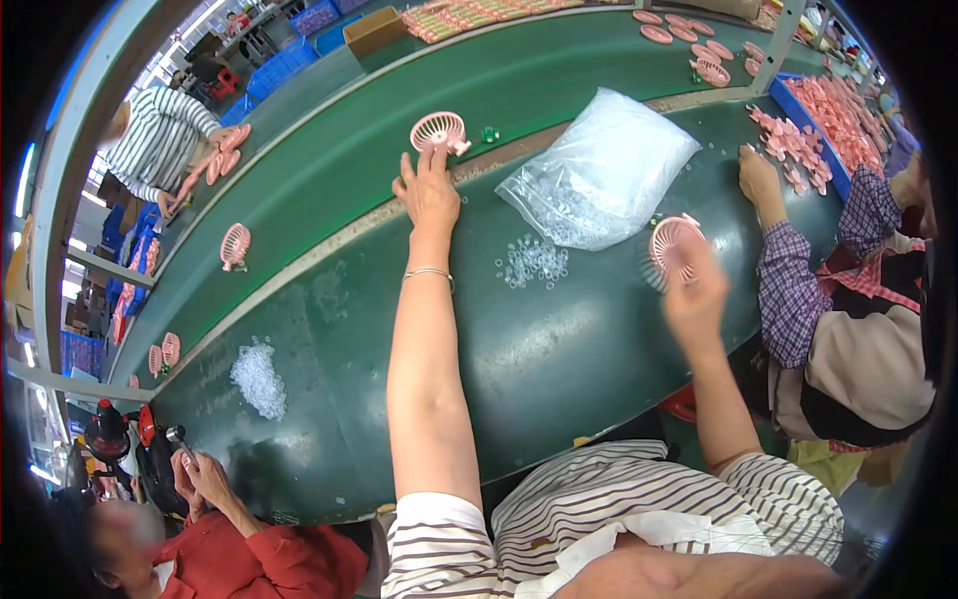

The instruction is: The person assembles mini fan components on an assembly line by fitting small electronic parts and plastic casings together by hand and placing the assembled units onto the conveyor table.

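Observation:
My left hand reaches over the green conveyor belt, fingers stretched out and partly spread. Its fingertips touch the lower edge of a pink round fan cage with a green piece beside it. Closer to me on the right, my right hand is smeared by motion and grips another pink fan cage over the dark green table. A clear plastic bag of small transparent rings lies between the two hands. Loose rings have spilled in front of its mouth.
Another pile of clear rings lies on the table at left. More pink fan cages sit on the belt. A blue crate of pink parts stands at right. Co-workers sit on both sides; one stands across the belt.

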{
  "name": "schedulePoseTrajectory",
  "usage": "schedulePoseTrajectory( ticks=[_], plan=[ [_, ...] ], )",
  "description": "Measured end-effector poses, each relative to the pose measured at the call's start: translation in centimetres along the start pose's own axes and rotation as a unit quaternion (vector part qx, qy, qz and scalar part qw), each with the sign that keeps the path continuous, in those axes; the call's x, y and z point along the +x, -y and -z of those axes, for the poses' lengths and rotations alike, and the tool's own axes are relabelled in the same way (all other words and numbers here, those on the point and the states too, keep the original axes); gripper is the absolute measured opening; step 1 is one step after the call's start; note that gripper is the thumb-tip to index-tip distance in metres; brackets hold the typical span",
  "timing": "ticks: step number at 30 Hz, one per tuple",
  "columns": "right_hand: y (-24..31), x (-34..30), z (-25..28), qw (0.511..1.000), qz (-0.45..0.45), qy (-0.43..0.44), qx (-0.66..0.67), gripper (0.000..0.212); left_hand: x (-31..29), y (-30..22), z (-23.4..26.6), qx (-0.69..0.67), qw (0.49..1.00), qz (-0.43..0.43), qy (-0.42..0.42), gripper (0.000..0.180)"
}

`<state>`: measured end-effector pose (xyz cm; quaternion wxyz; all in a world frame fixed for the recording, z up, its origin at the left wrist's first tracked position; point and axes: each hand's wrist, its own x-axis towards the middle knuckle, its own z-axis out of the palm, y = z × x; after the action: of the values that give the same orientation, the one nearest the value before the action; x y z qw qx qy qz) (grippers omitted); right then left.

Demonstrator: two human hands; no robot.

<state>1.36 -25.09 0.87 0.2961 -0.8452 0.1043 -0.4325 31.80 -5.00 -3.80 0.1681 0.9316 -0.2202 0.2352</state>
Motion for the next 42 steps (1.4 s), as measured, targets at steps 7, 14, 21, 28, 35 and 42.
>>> schedulePoseTrajectory(
  ticks=[7, 14, 21, 28, 35, 42],
  plan=[
    [5.0, -4.4, -7.2, 0.961, 0.108, 0.256, 0.005, 0.010, 2.0, -0.5, -0.2, 0.087, 0.984, -0.124, -0.095, 0.015],
    [4.0, -5.7, -6.7, 0.968, 0.112, 0.214, 0.073, 0.007, -4.9, -4.1, 8.2, 0.038, 0.989, -0.097, -0.103, 0.016],
    [4.1, -5.4, -7.1, 0.966, 0.112, 0.224, 0.067, 0.011, -18.1, -8.2, 16.6, -0.059, 0.997, 0.029, 0.049, 0.026],
    [3.7, -5.3, -7.5, 0.969, 0.093, 0.220, 0.063, 0.008, -20.4, -6.6, 18.2, -0.228, 0.960, 0.164, -0.001, 0.027],
    [3.8, -5.9, -7.4, 0.969, 0.099, 0.222, 0.052, 0.007, -18.6, -7.0, 16.3, -0.129, 0.974, -0.122, 0.139, 0.041],
    [4.1, -5.0, -6.7, 0.959, -0.056, 0.233, 0.152, 0.009, -20.4, -7.1, 17.4, -0.249, 0.964, 0.007, 0.092, 0.023]
  ],
)
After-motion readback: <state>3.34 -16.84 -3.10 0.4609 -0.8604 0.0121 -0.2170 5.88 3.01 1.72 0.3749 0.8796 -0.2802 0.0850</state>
